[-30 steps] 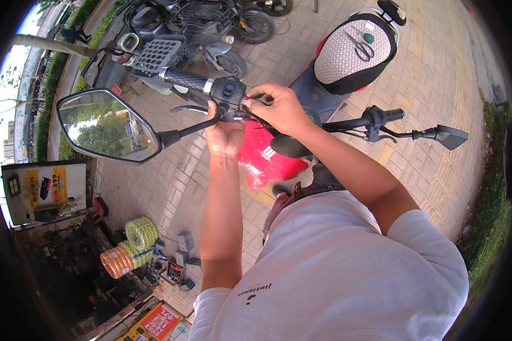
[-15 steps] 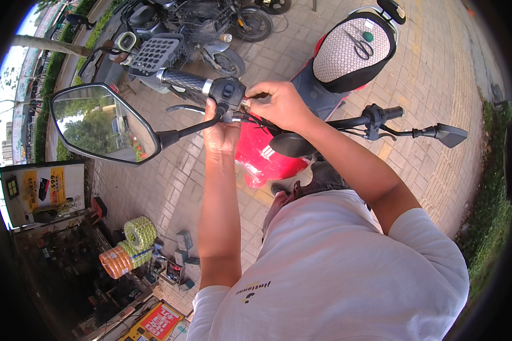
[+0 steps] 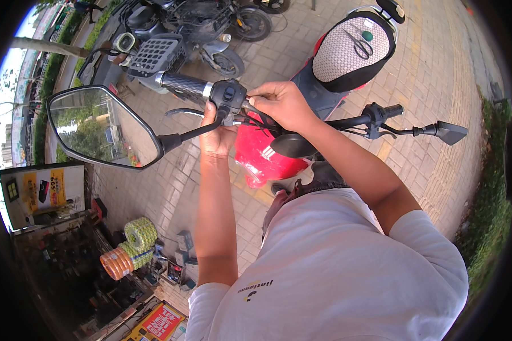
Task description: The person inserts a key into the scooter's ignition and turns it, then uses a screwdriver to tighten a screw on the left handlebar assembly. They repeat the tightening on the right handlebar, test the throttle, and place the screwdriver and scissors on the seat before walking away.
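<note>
The red scooter's left handlebar switch housing [image 3: 230,94] is black and sits between my two hands. My left hand [image 3: 216,136] holds it from below, thumb up beside the mirror stem [image 3: 202,129], its other fingers mostly hidden underneath. At the housing's inner end, my right hand [image 3: 281,107] is closed in a pinch; what lies between its fingertips is too small to make out. Dark wires [image 3: 257,120] run below the right fingers. Outward from the housing are the black patterned grip [image 3: 188,85] and the silver brake lever [image 3: 183,112].
A large mirror [image 3: 103,128] juts out left. Scissors [image 3: 359,45] and a green round thing [image 3: 367,36] lie on the mesh-covered seat [image 3: 335,62]. Parked two-wheelers [image 3: 182,40] stand beyond. Hose coils [image 3: 125,250] and a dark stall [image 3: 62,273] are lower left.
The mirror and my left hand have shifted slightly left. My right fingers have turned a little at the housing's inner end. A walking person now shows more fully at the top left.
</note>
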`<state>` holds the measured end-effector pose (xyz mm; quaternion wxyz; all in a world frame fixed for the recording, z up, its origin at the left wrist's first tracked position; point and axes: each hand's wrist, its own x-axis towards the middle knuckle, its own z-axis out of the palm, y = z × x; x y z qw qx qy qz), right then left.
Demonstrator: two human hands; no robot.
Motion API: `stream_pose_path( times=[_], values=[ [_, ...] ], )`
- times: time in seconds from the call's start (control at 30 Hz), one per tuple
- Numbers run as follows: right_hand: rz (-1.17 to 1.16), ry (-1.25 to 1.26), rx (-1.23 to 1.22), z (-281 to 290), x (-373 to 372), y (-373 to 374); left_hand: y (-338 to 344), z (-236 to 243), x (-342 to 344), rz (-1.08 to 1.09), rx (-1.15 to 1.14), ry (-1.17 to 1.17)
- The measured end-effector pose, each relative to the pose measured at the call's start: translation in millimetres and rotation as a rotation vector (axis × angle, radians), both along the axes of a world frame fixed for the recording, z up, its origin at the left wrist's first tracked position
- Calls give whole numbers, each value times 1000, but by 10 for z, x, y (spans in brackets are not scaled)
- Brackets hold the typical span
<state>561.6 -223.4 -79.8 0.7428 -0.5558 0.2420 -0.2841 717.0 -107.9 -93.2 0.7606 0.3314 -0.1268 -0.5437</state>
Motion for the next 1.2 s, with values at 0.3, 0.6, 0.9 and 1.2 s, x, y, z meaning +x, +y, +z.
stream_pose_path(
  times=[0.3,0.6,0.9,1.2],
  values=[
    [43,60,-119,53,-31,-64,-26,-27,12,4,-15,-15],
    [-47,14,-205,8,15,48,-13,-7,-66,51,48,-32],
    [-59,125,-381,105,-79,51,-40,69,-15,25,56,-55],
    [-88,248,-287,175,-17,-29,-210,288,-167,164,177,73]
  ],
)
